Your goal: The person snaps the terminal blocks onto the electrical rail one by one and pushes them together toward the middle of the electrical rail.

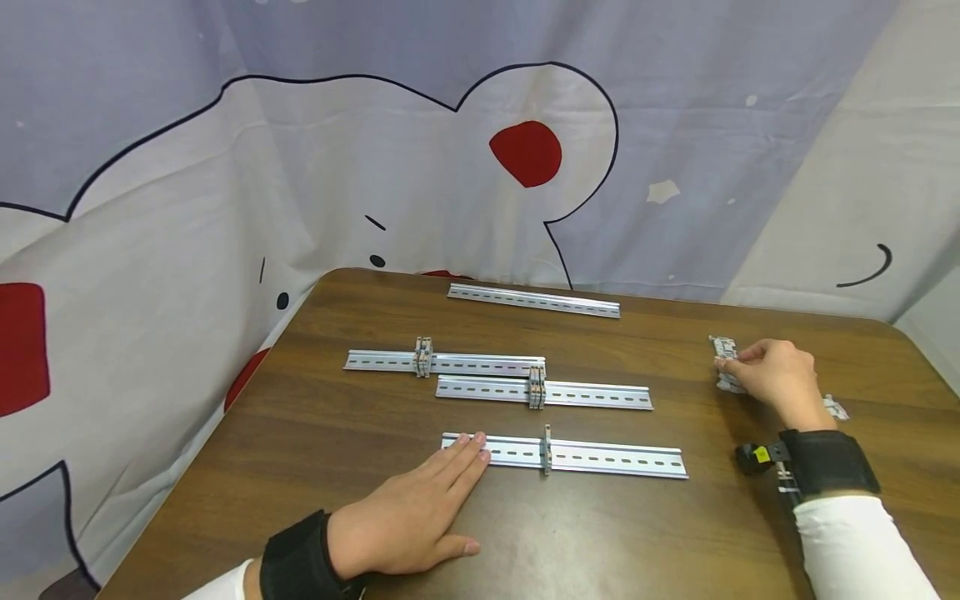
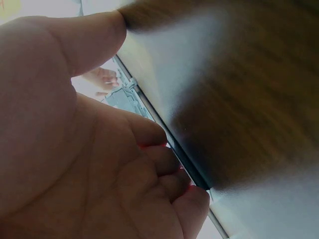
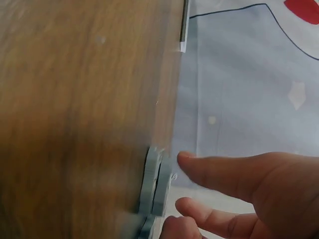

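Observation:
My left hand [image 1: 420, 508] lies with straight fingers on the left end of the nearest slotted metal DIN rail [image 1: 622, 459]. One thin grey terminal block [image 1: 547, 450] stands near the middle of that rail. To the right, my right hand [image 1: 778, 377] reaches over a small group of grey terminal blocks [image 1: 723, 348]. In the right wrist view its thumb [image 3: 214, 172] and fingers are parted beside two of these blocks [image 3: 160, 186], with nothing between them. The left wrist view shows the left palm [image 2: 99, 164] and fingers along the rail edge.
Two more DIN rails, a left one [image 1: 375, 361] and a right one [image 1: 600, 395], lie behind, each bearing a cluster of terminal blocks. A bare rail [image 1: 534, 301] lies at the back. Another grey piece [image 1: 835, 407] is right of my right hand. A printed curtain [image 1: 337, 167] hangs behind the table.

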Demonstrator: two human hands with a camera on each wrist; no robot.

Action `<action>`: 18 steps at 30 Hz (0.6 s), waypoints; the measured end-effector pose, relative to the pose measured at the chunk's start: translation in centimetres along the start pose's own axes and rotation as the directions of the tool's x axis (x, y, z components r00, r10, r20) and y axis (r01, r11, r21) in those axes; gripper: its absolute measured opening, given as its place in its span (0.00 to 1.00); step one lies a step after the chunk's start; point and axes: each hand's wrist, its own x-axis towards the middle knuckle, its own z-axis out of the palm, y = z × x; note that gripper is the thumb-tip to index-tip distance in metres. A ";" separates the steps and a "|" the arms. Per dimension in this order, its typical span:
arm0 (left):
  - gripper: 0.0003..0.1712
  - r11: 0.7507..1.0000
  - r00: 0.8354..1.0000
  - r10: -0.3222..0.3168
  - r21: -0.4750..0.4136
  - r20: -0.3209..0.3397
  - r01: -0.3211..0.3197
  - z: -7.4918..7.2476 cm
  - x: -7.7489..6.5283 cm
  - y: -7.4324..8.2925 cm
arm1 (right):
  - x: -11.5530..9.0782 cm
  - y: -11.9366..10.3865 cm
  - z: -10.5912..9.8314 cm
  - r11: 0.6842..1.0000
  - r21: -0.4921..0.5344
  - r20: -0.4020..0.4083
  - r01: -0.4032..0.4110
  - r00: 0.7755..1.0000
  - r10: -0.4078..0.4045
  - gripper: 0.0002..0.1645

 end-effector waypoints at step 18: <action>0.51 1.000 1.000 -0.001 0.002 -0.012 0.001 0.0 -0.1 0.0 | 0.2 0.5 -0.4 1.000 0.024 0.049 -0.010 0.999 0.009 0.38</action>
